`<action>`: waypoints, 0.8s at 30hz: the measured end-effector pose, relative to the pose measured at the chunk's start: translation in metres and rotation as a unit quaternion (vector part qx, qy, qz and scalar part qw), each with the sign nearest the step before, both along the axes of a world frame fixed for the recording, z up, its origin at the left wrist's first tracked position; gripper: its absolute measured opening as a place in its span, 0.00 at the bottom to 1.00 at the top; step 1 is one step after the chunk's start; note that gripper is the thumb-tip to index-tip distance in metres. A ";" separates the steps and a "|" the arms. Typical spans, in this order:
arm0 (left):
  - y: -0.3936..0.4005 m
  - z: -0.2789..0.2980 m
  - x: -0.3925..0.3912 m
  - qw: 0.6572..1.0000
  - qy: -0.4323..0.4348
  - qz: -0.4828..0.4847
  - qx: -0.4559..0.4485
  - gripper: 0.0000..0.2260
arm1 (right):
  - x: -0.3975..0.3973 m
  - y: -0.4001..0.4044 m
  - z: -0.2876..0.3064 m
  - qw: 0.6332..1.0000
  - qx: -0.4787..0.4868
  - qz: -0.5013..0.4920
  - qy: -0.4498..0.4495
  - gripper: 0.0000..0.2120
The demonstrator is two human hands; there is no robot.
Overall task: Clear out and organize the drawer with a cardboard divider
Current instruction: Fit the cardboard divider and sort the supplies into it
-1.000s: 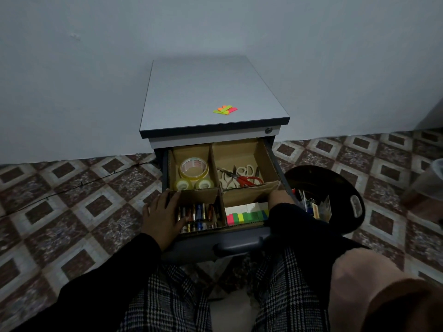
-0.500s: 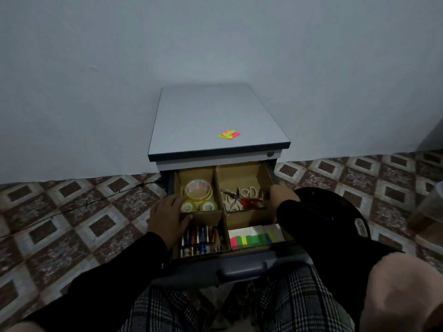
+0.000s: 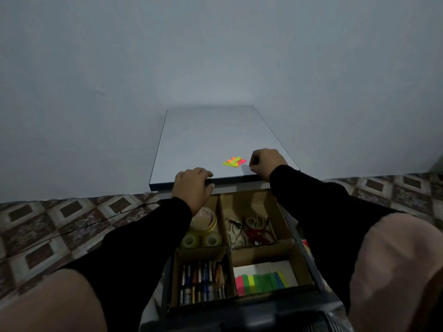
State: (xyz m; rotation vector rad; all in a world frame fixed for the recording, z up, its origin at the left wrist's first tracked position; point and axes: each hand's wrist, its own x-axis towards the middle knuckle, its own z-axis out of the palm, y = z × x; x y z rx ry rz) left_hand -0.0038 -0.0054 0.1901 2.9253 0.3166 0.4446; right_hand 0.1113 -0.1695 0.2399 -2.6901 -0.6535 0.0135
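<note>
The open dark-grey metal drawer [image 3: 239,315] occupies lower centre, fitted with a brown cardboard divider [image 3: 227,238] of four compartments: tape rolls [image 3: 203,226] upper left, scissors [image 3: 254,232] upper right, batteries [image 3: 203,281] lower left, coloured sticky tabs [image 3: 261,282] lower right. The left hand [image 3: 191,188] curls over the grey cabinet top's [image 3: 211,137] front edge — holding nothing loose. The right hand [image 3: 267,162] rests loosely fisted (contents cannot be told) just beside neon paper strips [image 3: 234,161] at centre frame.

It looks like a room in a home: a patterned tile floor [image 3: 72,219], a plain wall [image 3: 215,56], and a small drawer cabinet [image 3: 215,140].
</note>
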 end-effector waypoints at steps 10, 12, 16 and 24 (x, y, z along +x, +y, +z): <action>-0.002 0.008 0.078 0.994 0.080 -0.014 0.079 0.16 | 0.049 0.028 -0.010 0.997 -0.014 0.071 0.001 0.10; -0.003 0.006 0.086 0.991 0.090 -0.018 0.096 0.16 | 0.055 0.031 -0.015 0.996 -0.026 0.081 0.004 0.12; 0.001 0.001 0.092 0.992 0.071 -0.021 0.103 0.15 | 0.064 0.035 -0.025 0.996 -0.038 0.084 -0.004 0.15; 0.019 0.007 0.086 0.998 0.061 0.007 0.018 0.11 | 0.062 0.044 -0.033 0.993 -0.060 0.102 -0.025 0.14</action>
